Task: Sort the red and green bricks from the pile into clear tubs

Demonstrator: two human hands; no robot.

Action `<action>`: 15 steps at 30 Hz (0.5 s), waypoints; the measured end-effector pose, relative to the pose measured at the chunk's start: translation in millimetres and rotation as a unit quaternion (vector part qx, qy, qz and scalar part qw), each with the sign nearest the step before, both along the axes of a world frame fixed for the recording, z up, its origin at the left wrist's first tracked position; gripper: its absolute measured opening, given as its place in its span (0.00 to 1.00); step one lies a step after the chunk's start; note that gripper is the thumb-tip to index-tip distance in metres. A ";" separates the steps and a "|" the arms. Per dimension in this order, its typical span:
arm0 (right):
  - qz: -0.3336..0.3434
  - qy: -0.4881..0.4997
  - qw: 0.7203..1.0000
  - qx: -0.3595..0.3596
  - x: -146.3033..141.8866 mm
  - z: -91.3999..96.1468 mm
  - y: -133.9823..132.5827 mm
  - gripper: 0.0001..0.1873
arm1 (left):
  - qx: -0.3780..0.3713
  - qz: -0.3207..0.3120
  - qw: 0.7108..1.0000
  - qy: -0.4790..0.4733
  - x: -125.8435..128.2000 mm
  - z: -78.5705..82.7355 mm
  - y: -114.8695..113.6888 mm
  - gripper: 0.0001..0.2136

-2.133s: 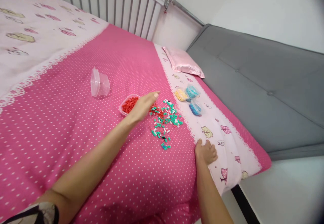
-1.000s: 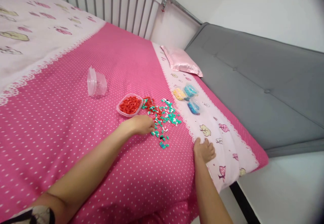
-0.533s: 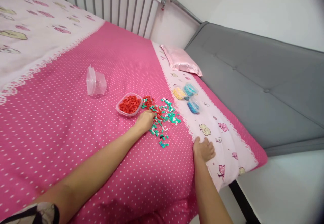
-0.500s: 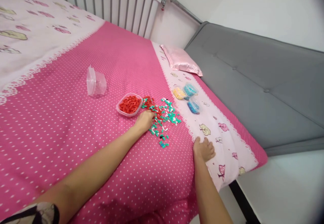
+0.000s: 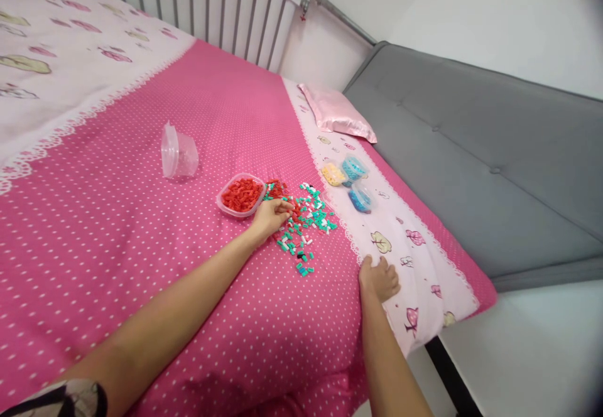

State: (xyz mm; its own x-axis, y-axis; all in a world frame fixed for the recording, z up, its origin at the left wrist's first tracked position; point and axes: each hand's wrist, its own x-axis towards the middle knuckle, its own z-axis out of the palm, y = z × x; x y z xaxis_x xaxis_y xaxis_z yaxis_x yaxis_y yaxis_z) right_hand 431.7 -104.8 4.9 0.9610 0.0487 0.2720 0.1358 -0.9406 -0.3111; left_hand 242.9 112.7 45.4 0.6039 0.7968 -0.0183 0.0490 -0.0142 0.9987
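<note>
My left hand (image 5: 272,217) is at the near left edge of a loose pile of small plastic pieces (image 5: 316,211), mostly green, red and white. Its fingertips come together over the red ones; whatever may be between them is too small to make out. Just beyond that hand, to its left, stands a clear plastic tub (image 5: 220,202) filled with red pieces (image 5: 242,195). My right hand (image 5: 380,277) lies on the pale printed band of the bedspread, right of the pile, thumb apart from slightly bent fingers, holding nothing.
An open clear container (image 5: 181,155) lies tipped on the pink dotted bedspread (image 5: 226,115). Smaller tubs hold yellow (image 5: 333,174), teal (image 5: 354,167) and blue pieces (image 5: 360,198). Behind them are a pink pillow (image 5: 336,112) and a grey padded headboard (image 5: 471,134).
My left hand has lifted slightly from the pieces, and its fingers, which were curled down into the pile, are now straighter. My right hand has stayed in place.
</note>
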 end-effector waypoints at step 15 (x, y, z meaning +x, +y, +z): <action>0.003 -0.006 1.000 0.002 1.3 -2.1 -0.7 0.29 | -0.116 -0.068 0.989 -0.054 -5.4 19.7 1.1 0.14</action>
State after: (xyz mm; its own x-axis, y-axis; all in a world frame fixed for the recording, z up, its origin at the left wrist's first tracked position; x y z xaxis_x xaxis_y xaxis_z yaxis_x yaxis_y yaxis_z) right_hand 433.0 -105.5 2.8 0.9575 0.0536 0.2834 0.1453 -0.9384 -0.3136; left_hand 237.6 113.7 65.1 0.7131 0.6906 -0.1204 -0.0453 0.2168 0.9752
